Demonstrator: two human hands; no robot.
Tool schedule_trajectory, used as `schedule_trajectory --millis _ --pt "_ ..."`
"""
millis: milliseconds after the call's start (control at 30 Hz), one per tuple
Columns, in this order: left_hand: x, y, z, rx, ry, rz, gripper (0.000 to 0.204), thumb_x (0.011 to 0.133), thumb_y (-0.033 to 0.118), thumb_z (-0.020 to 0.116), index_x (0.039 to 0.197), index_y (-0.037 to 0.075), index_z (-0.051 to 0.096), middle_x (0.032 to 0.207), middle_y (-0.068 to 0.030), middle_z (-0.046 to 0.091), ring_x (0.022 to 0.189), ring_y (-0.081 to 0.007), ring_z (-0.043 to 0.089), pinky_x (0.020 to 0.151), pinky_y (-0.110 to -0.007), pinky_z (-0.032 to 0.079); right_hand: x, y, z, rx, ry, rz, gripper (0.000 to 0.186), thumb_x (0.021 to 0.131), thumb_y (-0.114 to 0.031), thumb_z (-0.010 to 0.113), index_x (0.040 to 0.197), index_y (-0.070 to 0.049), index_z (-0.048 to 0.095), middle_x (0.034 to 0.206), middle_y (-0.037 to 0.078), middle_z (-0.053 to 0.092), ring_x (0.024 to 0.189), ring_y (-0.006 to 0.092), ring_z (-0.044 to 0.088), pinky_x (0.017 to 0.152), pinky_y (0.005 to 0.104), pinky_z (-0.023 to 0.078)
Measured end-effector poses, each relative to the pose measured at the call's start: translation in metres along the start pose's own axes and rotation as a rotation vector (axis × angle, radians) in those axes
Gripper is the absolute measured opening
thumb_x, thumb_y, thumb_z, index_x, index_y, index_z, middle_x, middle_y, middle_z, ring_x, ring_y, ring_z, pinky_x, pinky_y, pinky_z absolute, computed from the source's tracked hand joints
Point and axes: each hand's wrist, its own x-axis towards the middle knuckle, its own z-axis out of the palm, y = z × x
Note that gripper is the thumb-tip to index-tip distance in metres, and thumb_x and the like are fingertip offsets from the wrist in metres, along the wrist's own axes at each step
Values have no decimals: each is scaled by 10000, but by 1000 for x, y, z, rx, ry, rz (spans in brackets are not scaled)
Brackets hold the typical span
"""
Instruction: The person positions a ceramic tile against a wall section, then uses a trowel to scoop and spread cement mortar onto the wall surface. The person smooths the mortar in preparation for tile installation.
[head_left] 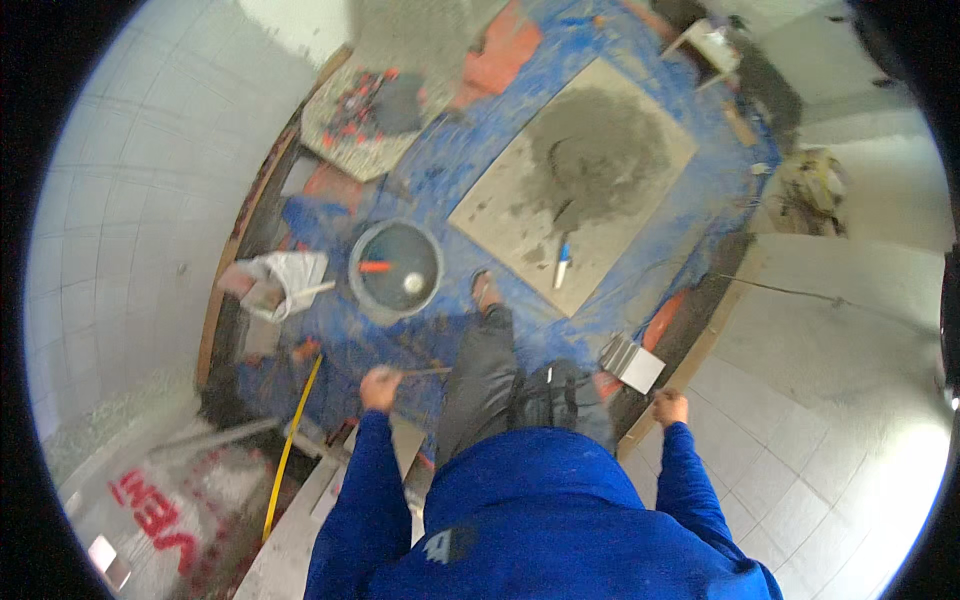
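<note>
Out to my left, my left hand (pixel 380 388) is closed round one end of a thin brown stick (pixel 427 371), which points toward my left leg. My right hand (pixel 670 408) hangs over the edge of the tiled area on the right. Its fingers are curled, and blur hides whether anything is in them. Just beyond it lies a small stack of white tiles (pixel 634 365). Ahead on the floor, a pale board (pixel 498 222) bears a spread of wet grey mortar (pixel 610 150). A trowel with a blue and white handle (pixel 562 266) rests on that board.
Blue sheeting (pixel 450 190) covers the floor. A grey bucket (pixel 438 262) holds water and an orange-handled tool. Beside it sits a white bag (pixel 300 272). A yellow measuring tape (pixel 292 440) stretches along the left. Tiled walls (pixel 150 200) and a small white stool (pixel 710 48) stand farther out.
</note>
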Motion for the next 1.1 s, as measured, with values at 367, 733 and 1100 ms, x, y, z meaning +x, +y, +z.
schedule_trajectory --millis 367,733,1100 --pt "214 37 50 238 -105 -261 419 834 416 799 958 19 750 892 -193 745 870 -397 716 792 -483 556 91 -185 -9 45 -149 -78 219 951 -209 685 979 8 688 726 95 678 569 160 628 527 334 495" --pt "371 -117 243 477 -132 -76 360 855 319 720 1073 34 741 1010 -240 736 929 -445 694 873 -529 549 271 -296 205 20 -460 -180 179 980 -199 678 1049 -33 675 789 17 639 636 113 565 601 285 473" --pt "394 -34 260 285 121 -156 173 870 103 665 1021 24 696 1002 -259 714 1031 -438 677 872 -527 541 316 -230 354 -18 -527 -243 209 957 -198 684 1050 -14 656 791 61 655 664 151 626 583 314 497"
